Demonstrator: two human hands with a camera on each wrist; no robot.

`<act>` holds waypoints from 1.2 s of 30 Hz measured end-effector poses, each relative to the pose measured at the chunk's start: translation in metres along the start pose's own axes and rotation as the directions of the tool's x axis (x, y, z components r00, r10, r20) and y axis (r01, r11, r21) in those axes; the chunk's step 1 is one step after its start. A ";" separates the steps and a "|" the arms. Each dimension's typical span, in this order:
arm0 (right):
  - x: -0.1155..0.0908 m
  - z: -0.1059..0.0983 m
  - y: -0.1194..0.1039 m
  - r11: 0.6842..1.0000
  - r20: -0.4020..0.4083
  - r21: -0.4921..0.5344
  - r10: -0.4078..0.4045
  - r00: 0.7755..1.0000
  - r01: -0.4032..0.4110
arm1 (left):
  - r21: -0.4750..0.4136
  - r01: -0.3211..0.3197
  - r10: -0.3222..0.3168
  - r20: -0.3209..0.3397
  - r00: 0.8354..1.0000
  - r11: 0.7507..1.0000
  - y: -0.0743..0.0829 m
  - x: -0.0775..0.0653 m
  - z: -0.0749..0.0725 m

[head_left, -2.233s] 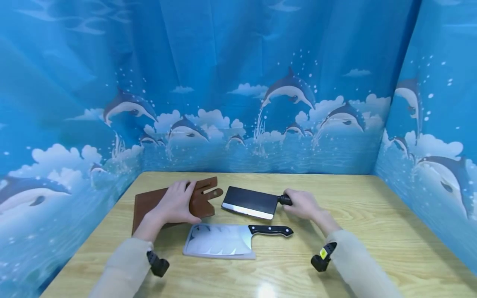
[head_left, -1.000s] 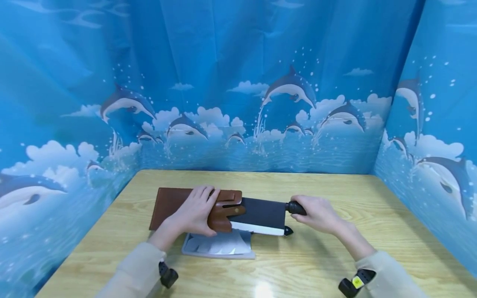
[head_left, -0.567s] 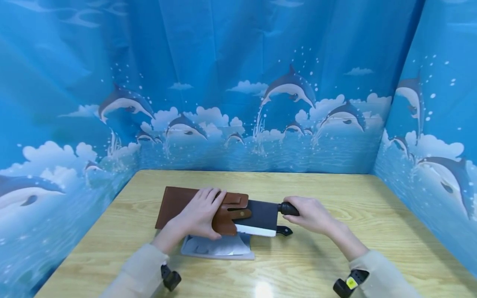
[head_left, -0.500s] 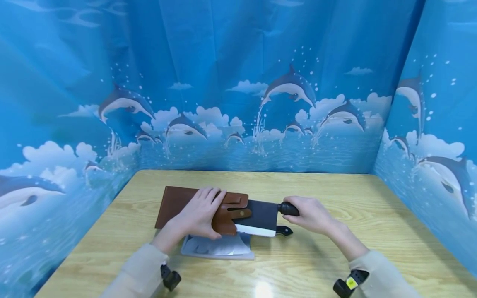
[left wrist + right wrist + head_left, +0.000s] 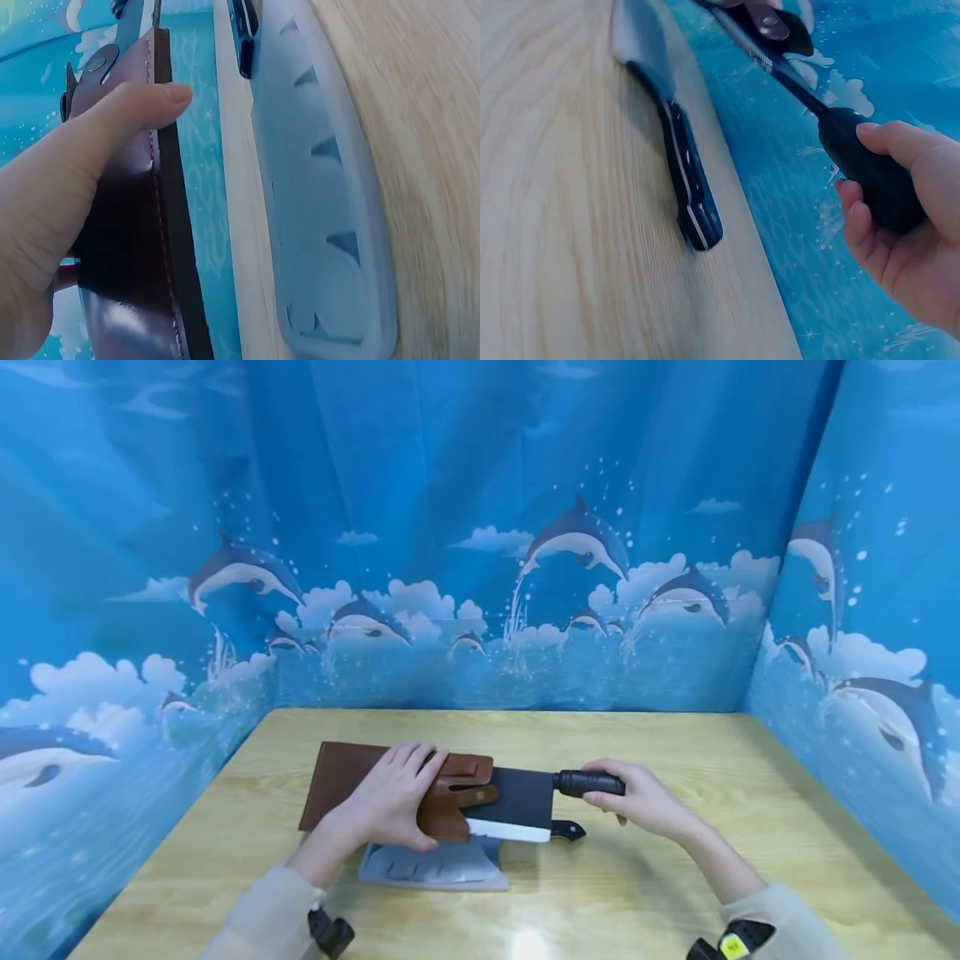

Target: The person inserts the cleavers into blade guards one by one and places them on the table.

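Observation:
My left hand (image 5: 393,797) grips a brown leather sheath (image 5: 337,777) across its middle; the thumb lies over the stitched edge in the left wrist view. Into the sheath's right end runs the black blade (image 5: 521,797) of a cleaver, its front part hidden by the leather. My right hand (image 5: 637,800) holds that cleaver's black handle (image 5: 581,782) between thumb and fingers. Both are held above the table, the strap with its snap (image 5: 480,795) lying loose over the blade. Underneath lies a second cleaver in a translucent blade guard (image 5: 322,210), partly covered from the head view.
The second cleaver's riveted black handle (image 5: 690,176) points right on the wooden table (image 5: 600,910). A blue dolphin-print curtain (image 5: 450,527) stands behind the table and along both sides.
The sheath and black cleaver, apart 2.2 seconds ago, came together over the second cleaver, blade partly inside. Since half a second ago, my right hand has slid back along the handle.

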State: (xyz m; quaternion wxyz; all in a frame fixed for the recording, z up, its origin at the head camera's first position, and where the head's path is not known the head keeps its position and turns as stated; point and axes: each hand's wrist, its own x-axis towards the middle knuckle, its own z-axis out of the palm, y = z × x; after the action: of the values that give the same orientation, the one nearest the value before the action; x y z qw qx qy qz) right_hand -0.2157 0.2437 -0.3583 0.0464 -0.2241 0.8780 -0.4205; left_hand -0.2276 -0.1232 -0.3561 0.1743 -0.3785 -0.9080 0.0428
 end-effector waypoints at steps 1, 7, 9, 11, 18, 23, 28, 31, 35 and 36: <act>0.000 0.000 0.001 0.999 0.001 0.034 0.011 1.000 -0.011 | -0.001 -0.009 0.009 -0.005 1.000 1.000 0.001 0.000 0.000; 0.003 0.001 0.002 0.993 -0.042 0.117 0.019 0.999 -0.014 | 0.035 -0.024 0.024 -0.024 0.999 0.999 0.003 0.007 -0.002; 0.004 0.001 0.002 0.991 -0.045 0.132 0.026 0.999 -0.020 | 0.036 -0.016 0.017 -0.007 1.000 0.999 0.003 0.008 -0.002; 0.003 0.002 0.002 0.989 -0.047 0.143 0.037 0.998 -0.030 | 0.030 -0.012 0.012 0.006 1.000 0.999 0.004 0.009 -0.002; 0.005 0.008 0.003 0.984 -0.064 0.171 0.061 0.996 -0.050 | 0.012 -0.037 0.037 -0.008 0.999 0.999 0.012 0.016 0.000; 0.009 0.015 0.003 0.980 -0.074 0.195 0.042 0.996 -0.027 | -0.003 -0.055 0.055 -0.007 0.998 0.998 0.017 0.019 0.002; 0.012 0.021 0.000 0.977 -0.074 0.209 0.056 0.996 -0.040 | -0.011 -0.064 0.064 -0.019 0.998 0.998 0.021 0.021 0.003; 0.015 0.023 -0.003 0.976 -0.082 0.214 0.057 0.995 -0.038 | 0.008 -0.073 0.073 -0.023 0.997 0.997 0.024 0.025 0.002; 0.020 0.026 -0.007 0.975 -0.076 0.223 0.039 0.996 -0.021 | 0.020 -0.079 0.079 -0.011 0.997 0.997 0.028 0.029 0.001; 0.020 0.026 -0.007 0.974 -0.068 0.225 0.035 0.997 -0.019 | 0.019 -0.078 0.078 -0.004 0.997 0.997 0.029 0.029 0.000</act>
State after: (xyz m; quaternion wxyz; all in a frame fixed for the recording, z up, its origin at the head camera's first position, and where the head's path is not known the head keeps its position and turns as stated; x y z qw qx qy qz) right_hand -0.2242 0.2120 -0.3673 0.0456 -0.1904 0.8290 -0.5239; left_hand -0.2274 -0.0819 -0.3542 0.1783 -0.4123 -0.8916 0.0570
